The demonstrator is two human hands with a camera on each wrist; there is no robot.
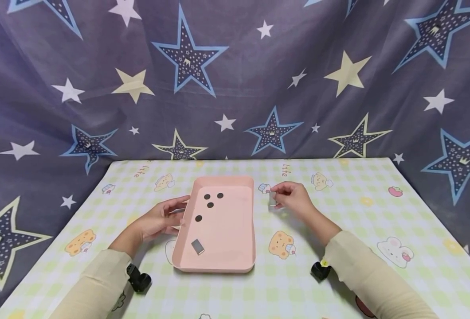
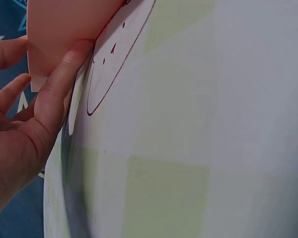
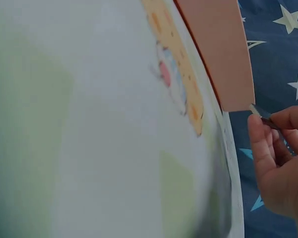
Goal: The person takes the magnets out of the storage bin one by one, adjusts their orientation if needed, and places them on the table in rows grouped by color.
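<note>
A shallow pink tray (image 1: 229,230) lies on the table in the head view. Inside it are several small black round discs (image 1: 210,205) toward the upper left and a flat grey rectangular piece (image 1: 197,247) near the lower left. My left hand (image 1: 159,217) rests against the tray's left side; in the left wrist view its thumb (image 2: 64,74) lies along the outer wall, the other fingers by the rim. To the right of the tray, my right hand (image 1: 295,199) pinches a thin grey rectangular piece (image 1: 272,199) between thumb and fingers, apart from the tray.
A checked cloth (image 1: 378,212) with cartoon animals covers the table. Behind it hangs a dark curtain (image 1: 235,97) printed with stars. Small black wrist devices (image 1: 139,280) are worn at both sleeves.
</note>
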